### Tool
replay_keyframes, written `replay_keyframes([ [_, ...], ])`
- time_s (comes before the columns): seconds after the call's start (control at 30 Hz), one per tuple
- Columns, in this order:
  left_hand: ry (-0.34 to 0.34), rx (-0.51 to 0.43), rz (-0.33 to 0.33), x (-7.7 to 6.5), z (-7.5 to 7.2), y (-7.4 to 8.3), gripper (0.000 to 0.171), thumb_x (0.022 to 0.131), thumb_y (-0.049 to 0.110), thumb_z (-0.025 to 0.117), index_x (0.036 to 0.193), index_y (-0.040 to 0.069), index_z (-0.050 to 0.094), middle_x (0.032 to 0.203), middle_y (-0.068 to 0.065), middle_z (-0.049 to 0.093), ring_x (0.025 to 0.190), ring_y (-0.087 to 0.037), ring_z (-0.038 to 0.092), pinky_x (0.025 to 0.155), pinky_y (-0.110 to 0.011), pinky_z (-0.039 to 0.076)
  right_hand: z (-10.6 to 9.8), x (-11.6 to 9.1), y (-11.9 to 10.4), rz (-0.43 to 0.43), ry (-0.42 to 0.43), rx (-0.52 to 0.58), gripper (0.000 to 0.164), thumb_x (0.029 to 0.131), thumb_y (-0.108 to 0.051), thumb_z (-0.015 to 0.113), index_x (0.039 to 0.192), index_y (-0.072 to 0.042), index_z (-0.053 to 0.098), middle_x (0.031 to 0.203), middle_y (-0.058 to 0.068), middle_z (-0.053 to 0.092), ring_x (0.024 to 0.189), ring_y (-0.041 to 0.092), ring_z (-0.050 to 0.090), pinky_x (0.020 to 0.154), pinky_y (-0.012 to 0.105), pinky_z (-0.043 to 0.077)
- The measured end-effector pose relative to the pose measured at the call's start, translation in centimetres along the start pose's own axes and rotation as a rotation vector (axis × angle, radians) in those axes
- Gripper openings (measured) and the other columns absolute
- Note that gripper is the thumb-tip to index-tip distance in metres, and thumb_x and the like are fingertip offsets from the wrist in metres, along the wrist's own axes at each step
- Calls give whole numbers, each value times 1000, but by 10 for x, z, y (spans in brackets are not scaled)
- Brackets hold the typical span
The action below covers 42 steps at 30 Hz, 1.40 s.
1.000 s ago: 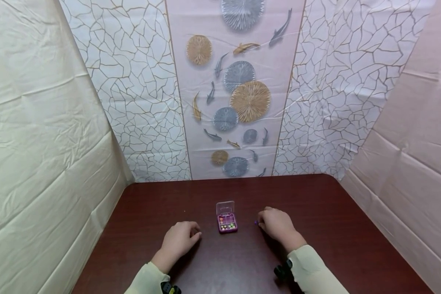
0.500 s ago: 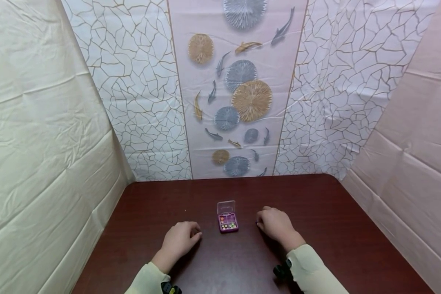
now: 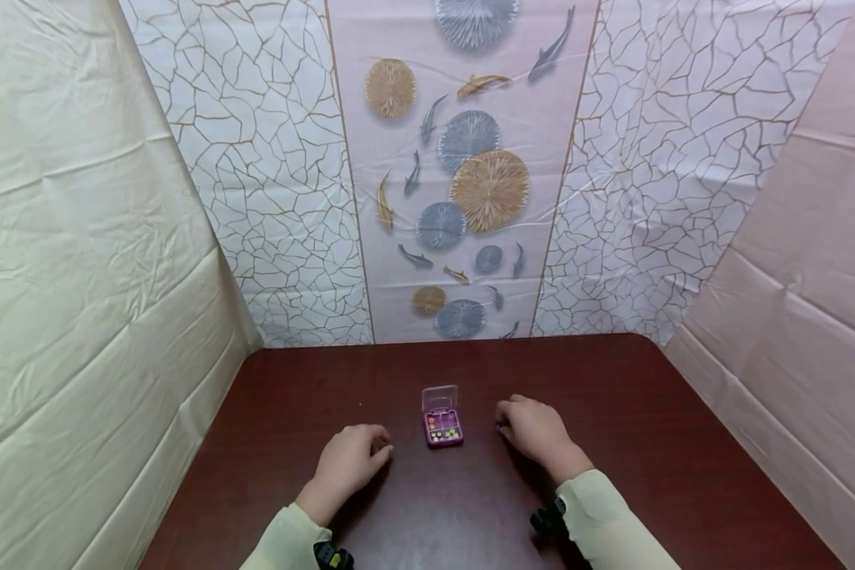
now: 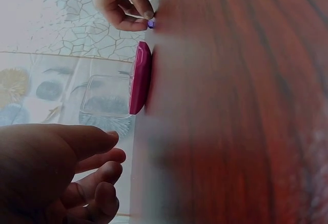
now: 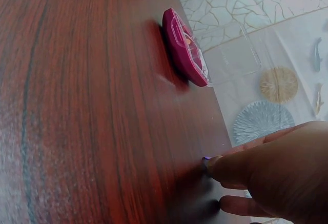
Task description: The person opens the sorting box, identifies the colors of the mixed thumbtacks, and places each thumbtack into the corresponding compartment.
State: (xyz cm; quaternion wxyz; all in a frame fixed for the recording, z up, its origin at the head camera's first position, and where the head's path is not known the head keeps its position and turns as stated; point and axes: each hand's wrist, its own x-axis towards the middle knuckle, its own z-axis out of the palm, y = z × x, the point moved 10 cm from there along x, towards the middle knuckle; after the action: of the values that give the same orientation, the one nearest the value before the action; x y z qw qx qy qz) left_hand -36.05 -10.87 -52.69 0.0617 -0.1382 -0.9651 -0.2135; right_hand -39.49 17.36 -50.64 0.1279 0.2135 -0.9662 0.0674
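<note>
A small magenta compartment box stands mid-table in the head view, its clear hinged lid raised. Small round pieces in orange, yellow and green lie in some of its compartments. To the right of the box, my right hand pinches a tiny purple piece between thumb and finger, low at the tabletop. Fingers mostly hide the piece, so its kind is unclear. On the box's left, my left hand rests with loosely bent fingers and holds nothing; its fingers show in the left wrist view.
The dark red-brown wooden table spreads around the box and both hands. A patterned cloth hangs behind it, and pale cloth walls flank both sides. Each wrist wears a dark camera band.
The right fingers have closed in on the purple piece, which was more exposed a second ago. My left hand and the box stay put; the head view shifts slightly.
</note>
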Motion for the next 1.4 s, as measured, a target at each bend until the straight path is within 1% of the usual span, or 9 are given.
replay_keyframes([
  [0.17,3,-6,1,1,-2,2,16,86,34,73,97,23,74,64,14,59,52,-4,49,47,-31,44,1,1,-2,-11,-19,-4,7,82,-22,76,87,-24,72,83,-5,62,73,16,60,59,40,55],
  [0.3,3,-6,3,1,-1,5,16,86,35,72,98,23,74,65,14,59,52,-4,49,48,-31,44,2,1,-4,-18,-28,-6,5,83,-22,75,85,-24,72,83,-5,62,72,16,59,58,39,55],
  [0.47,-2,-5,-3,2,-2,7,15,87,34,72,97,24,74,64,14,59,52,-4,49,47,-31,44,3,1,-5,-10,-29,-2,7,83,-21,76,80,-25,70,79,-6,60,69,14,57,57,37,53],
  [0.67,-5,-4,-4,0,-1,7,16,87,35,72,97,24,74,63,14,58,52,-4,49,47,-31,44,5,-1,-5,2,-31,3,15,83,-22,76,75,-27,64,75,-8,57,66,12,54,55,35,51],
  [1.0,24,2,18,-3,0,7,12,86,35,72,95,27,74,61,16,56,50,-4,48,45,-31,42,9,-3,-4,23,-50,17,14,83,-17,76,78,-25,66,77,-6,60,68,11,55,58,34,51],
  [1.17,34,-1,21,-4,-2,8,14,86,35,72,96,25,74,61,15,56,50,-4,48,45,-31,42,5,-3,-5,17,-32,67,15,83,-16,76,77,-23,65,76,-7,60,68,11,54,59,33,50],
  [1.4,16,-4,6,-2,-2,8,15,87,37,71,97,26,74,61,15,57,50,-4,48,45,-31,43,-3,0,-9,4,15,112,18,83,-16,77,75,-24,63,72,-10,57,65,8,51,58,32,48],
])
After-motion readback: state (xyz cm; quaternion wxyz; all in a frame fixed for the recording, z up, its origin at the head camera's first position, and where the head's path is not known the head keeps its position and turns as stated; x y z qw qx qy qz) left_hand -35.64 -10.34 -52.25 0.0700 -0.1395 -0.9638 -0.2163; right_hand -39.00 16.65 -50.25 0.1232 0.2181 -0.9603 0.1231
